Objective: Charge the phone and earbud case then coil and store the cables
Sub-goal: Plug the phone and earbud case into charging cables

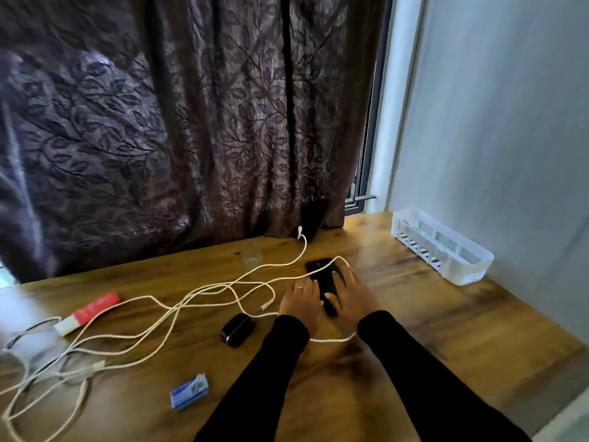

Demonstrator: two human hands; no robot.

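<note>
The black phone (324,279) lies flat on the wooden table (430,317), long axis running away from the person, between both hands. The left hand (301,303) and right hand (352,293) press its sides, fingers spread. The earbud case (237,329) sits left of them. The white basket (443,247), far right, looks empty. White cables (165,317) tangle leftward; their ends blur.

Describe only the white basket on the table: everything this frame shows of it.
The white basket is a long, narrow, open-topped tray that looks like plastic, with slotted side walls and a row of slits along its base. It sits upright on the wooden table at the far right corner, its long side running close along the grey wall; whether it touches the wall cannot be told. Nothing can be made out inside it. No cable or hand touches it.
</note>
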